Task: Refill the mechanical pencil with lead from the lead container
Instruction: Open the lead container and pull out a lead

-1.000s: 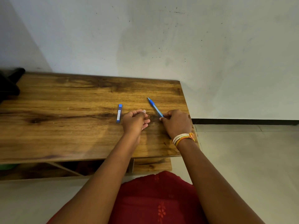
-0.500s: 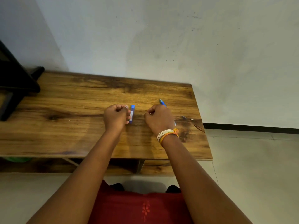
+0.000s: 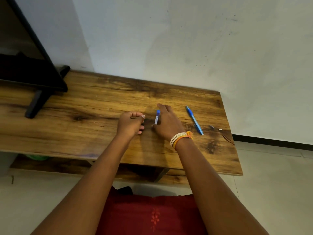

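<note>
The small blue lead container (image 3: pixel 157 117) lies on the wooden table (image 3: pixel 94 106), near its middle. My right hand (image 3: pixel 166 123) lies over the container's right side, with the forefinger at its far end and the thumb at its near end. My left hand (image 3: pixel 131 123) rests on the table just left of the container, curled into a loose fist with nothing visible in it. The blue mechanical pencil (image 3: pixel 194 120) lies free on the table to the right of my right hand, tip pointing away. Two tiny loose parts (image 3: pixel 211 127) lie right of the pencil.
A black monitor stand (image 3: pixel 36 100) occupies the table's far left. The wall runs directly behind the table. The table's right edge (image 3: pixel 237 160) drops to a tiled floor. A lower shelf (image 3: pixel 71 167) sits under the tabletop.
My right hand let go of the pencil and moved left onto the lead container. The pencil now lies free. My left hand has drawn slightly left of the container.
</note>
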A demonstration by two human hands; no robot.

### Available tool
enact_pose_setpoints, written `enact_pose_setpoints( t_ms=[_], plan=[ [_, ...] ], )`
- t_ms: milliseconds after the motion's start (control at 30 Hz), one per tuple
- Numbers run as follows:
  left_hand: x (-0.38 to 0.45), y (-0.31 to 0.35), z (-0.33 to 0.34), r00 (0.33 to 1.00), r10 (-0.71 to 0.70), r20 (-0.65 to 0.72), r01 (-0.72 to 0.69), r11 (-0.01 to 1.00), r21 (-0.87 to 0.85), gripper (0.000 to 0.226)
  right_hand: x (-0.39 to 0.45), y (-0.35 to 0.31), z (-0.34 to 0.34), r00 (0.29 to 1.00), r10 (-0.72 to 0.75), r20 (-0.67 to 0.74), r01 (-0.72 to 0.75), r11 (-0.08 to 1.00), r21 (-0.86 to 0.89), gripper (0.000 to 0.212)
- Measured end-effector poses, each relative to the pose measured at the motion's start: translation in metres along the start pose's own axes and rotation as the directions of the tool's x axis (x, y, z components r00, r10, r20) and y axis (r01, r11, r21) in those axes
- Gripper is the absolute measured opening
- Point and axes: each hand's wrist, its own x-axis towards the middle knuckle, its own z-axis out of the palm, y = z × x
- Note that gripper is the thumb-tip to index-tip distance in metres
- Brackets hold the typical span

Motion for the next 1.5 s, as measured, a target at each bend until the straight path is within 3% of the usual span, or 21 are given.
enact_pose_setpoints(
  t_ms=[267, 367, 433, 567, 667, 733, 867, 1000, 1067, 1167, 1233, 1367, 1500],
  plan=[
    [0.001, 0.003, -0.014, 0.999, -0.036, 0.022, 0.036, 0.999, -0.008, 0.01, 0.011, -0.004, -0.001, 0.994, 0.009, 0.112, -0.009, 1.0, -0.003, 0.067],
    [0.002, 0.002, -0.016, 0.999, -0.038, 0.032, 0.038, 0.999, -0.008, 0.008, 0.011, -0.006, -0.003, 0.987, 0.077, 0.138, -0.089, 0.992, 0.084, 0.061],
    [0.004, 0.002, -0.017, 0.999, -0.035, 0.038, 0.036, 0.999, -0.014, 0.006, 0.011, -0.006, -0.003, 0.982, 0.134, 0.13, -0.159, 0.967, 0.197, 0.045],
    [0.006, 0.001, -0.017, 0.999, -0.046, 0.028, 0.046, 0.999, -0.027, 0.013, 0.011, -0.006, -0.006, 0.951, 0.306, 0.039, -0.279, 0.797, 0.536, 0.016],
    [0.006, 0.002, -0.013, 0.996, -0.083, 0.043, 0.087, 0.993, -0.082, 0.014, 0.011, -0.012, -0.011, 0.903, 0.421, 0.081, -0.307, 0.502, 0.808, 0.009],
    [0.003, 0.002, -0.009, 0.981, -0.149, 0.122, 0.172, 0.961, -0.216, 0.013, 0.01, -0.017, -0.011, 0.916, 0.38, 0.126, -0.282, 0.389, 0.877, 0.011],
    [-0.004, 0.004, -0.002, 0.958, -0.179, 0.226, 0.267, 0.848, -0.458, 0.006, 0.003, -0.023, -0.009, 0.939, 0.321, 0.122, -0.25, 0.395, 0.884, 0.025],
    [-0.003, 0.008, -0.002, 0.964, -0.192, 0.186, 0.265, 0.777, -0.571, 0.003, 0.003, -0.021, -0.015, 0.926, 0.287, 0.244, -0.292, 0.137, 0.947, 0.008],
    [-0.003, 0.008, -0.002, 0.968, -0.191, 0.164, 0.252, 0.768, -0.589, 0.003, 0.002, -0.021, -0.016, 0.921, 0.262, 0.29, -0.315, 0.058, 0.947, 0.013],
    [-0.002, 0.008, -0.003, 0.972, -0.191, 0.136, 0.234, 0.755, -0.613, 0.005, 0.001, -0.023, -0.016, 0.906, 0.26, 0.334, -0.362, 0.066, 0.93, 0.025],
    [0.0, 0.009, -0.004, 0.97, -0.203, 0.136, 0.243, 0.737, -0.631, 0.005, 0.002, -0.023, -0.016, 0.901, 0.255, 0.351, -0.38, 0.073, 0.922, 0.02],
    [-0.001, 0.009, -0.005, 0.956, -0.226, 0.189, 0.294, 0.69, -0.661, 0.009, 0.002, -0.025, -0.017, 0.896, 0.236, 0.377, -0.39, 0.012, 0.921, 0.021],
    [-0.002, 0.007, 0.0, 0.958, -0.186, 0.219, 0.286, 0.694, -0.661, 0.016, -0.001, -0.027, -0.017, 0.903, 0.228, 0.364, -0.383, 0.042, 0.923, 0.032]
  ],
)
